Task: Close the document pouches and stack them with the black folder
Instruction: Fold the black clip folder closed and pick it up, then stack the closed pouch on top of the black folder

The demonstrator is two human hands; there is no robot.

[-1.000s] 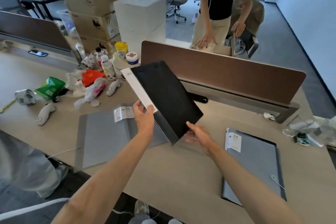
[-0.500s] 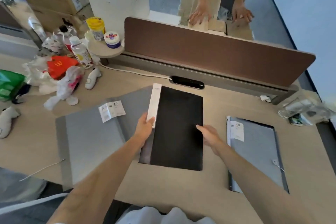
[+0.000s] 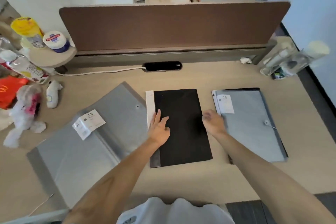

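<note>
two grey pouches and one black folder (image 3: 181,125) lie lengthwise away from me. my left hand (image 3: 159,129) rests flat and empty on the folder; the open pouch (image 3: 81,136) lies just left of it. my right hand (image 3: 213,122), loosely curled and holding nothing, hovers nearest the right pouch (image 3: 251,125), just beside it.
</note>
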